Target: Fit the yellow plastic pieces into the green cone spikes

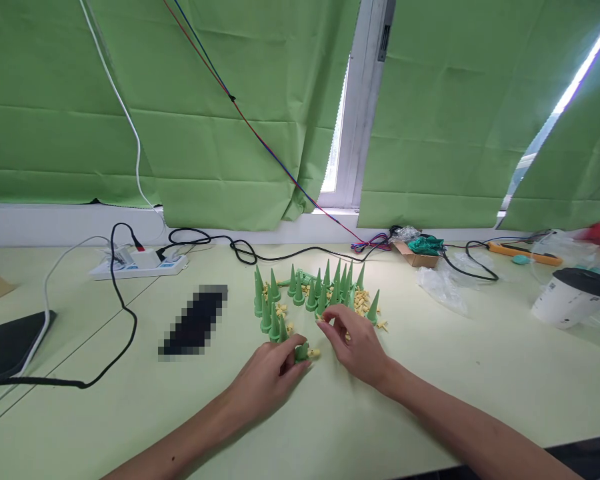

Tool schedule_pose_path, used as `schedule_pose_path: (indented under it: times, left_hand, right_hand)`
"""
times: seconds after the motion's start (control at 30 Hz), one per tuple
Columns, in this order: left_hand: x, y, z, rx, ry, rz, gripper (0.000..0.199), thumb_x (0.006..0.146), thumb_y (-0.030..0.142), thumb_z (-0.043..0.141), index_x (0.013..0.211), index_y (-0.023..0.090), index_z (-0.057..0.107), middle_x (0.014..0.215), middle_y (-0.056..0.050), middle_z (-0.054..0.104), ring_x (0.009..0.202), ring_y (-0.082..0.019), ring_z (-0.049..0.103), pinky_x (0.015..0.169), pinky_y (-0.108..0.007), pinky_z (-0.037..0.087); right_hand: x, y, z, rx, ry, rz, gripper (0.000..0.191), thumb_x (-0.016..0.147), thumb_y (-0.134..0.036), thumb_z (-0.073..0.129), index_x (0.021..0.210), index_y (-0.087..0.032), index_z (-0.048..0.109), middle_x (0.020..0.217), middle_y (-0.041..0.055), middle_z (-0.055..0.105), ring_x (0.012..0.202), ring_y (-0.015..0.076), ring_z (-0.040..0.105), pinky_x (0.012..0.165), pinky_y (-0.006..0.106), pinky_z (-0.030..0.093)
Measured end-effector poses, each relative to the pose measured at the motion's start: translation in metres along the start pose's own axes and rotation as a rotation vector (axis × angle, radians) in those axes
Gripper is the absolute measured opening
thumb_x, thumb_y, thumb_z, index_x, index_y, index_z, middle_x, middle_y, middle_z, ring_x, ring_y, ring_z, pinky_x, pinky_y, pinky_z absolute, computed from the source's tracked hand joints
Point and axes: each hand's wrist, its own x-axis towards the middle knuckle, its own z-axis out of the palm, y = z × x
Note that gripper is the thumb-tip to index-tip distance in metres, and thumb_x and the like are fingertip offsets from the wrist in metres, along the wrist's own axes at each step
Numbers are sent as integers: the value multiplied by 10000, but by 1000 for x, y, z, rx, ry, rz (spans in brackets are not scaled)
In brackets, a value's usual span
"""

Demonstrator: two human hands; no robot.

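My left hand (pixel 269 375) is closed around a small green cone-shaped piece (pixel 301 352), lying on its side just above the table. A pale yellow piece (pixel 315 353) shows at the cone's end, pointing right. Up and to the right, my right hand (pixel 356 341) is closed in a pinch, thumb and forefinger together. A speck of yellow shows at its fingertips, too small to name. Behind both hands stand several upright green cones (pixel 299 293) with round bases. Small yellow pieces (pixel 363 303) lie loose among them, mostly on the right side.
A blurred-out dark object (pixel 195 323) lies left of the cones. Farther left are a white power strip (pixel 140 265) and black cables (pixel 125 303). A small cardboard box (pixel 415 255), plastic bags (pixel 441 288) and a lidded white cup (pixel 560 300) are on the right.
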Motion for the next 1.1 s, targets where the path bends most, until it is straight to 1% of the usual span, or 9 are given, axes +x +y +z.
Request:
schedule_pose_path:
  times: [0.13,0.3,0.4,0.63,0.73,0.83,1.0,1.1]
  left_hand:
    - [1,2,0,29,11,56,153,952,274,516,953,209,655,558,53,525,508,-141,506,510,-226,339]
    - [0,-1,2,85,10,99,160,964,271,502,955,209,649,601,36,581,536,-150,549,532,-233,364]
    - [-2,0,2,85,19,106,151,965,268,504,970,212,644,640,28,609,549,-149,564,531,-230,368]
    - [-2,3,1,101,35,112,187,975,281,484,917,197,642,616,28,599,516,-134,536,525,-233,370]
    - [-1,1,0,90,89,105,199,977,305,486,930,187,640,600,33,578,489,-121,501,509,-229,362]
    - [-1,-2,-1,54,183,120,198,978,314,495,940,179,634,562,48,536,463,-105,460,482,-217,345]
    - [-1,-5,-3,24,336,176,161,968,297,535,989,174,637,515,74,502,435,-87,425,461,-205,337]
    - [-1,-6,-3,32,369,190,144,963,285,552,990,171,635,520,75,515,439,-84,430,461,-202,345]
  right_hand:
    - [1,-1,-1,10,-40,-13,120,1009,-216,466,988,-190,581,862,49,638,625,126,546,547,245,427]
    - [4,-3,-3,31,-45,-32,177,1013,-182,435,986,-195,610,887,66,619,750,162,587,618,260,465]
    - [4,-3,-2,20,-57,-13,209,1020,-183,413,988,-203,619,902,68,593,757,165,585,626,268,473]
    - [3,-1,0,14,-87,9,229,1026,-186,394,1023,-205,622,922,71,567,767,168,577,640,278,481]
    - [3,-1,0,31,-105,9,236,1036,-195,374,1024,-204,610,916,69,563,768,167,568,646,279,471]
    - [2,1,0,36,-122,2,233,1043,-204,361,1009,-200,592,908,64,566,760,164,555,650,279,456]
    - [1,1,1,58,-110,0,205,1046,-214,371,979,-196,563,870,47,583,735,156,540,651,272,439]
    - [0,0,1,70,-114,-9,199,1046,-224,380,954,-197,555,834,35,579,704,148,527,631,263,424]
